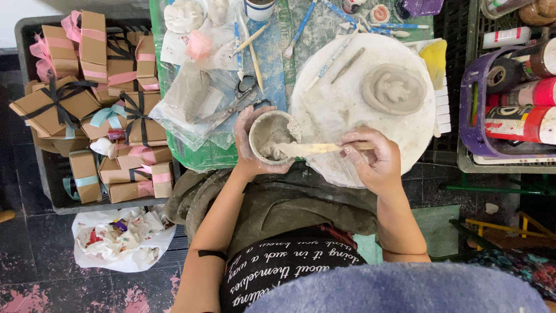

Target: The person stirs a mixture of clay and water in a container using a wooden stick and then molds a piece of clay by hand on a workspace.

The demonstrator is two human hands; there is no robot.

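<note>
Blue cloth (405,290) nearest | left hand (246,152) cups clay bowl (272,136) | right hand (373,159) pinches wooden tool (315,149) | smoothing bowl's inside; steady support needed.

A single head-worn camera looks almost straight down, close over the lap and the hands, with the round board (359,110) near centre, boxes (87,116) at frame left and a crate (480,139) at frame right.
</note>
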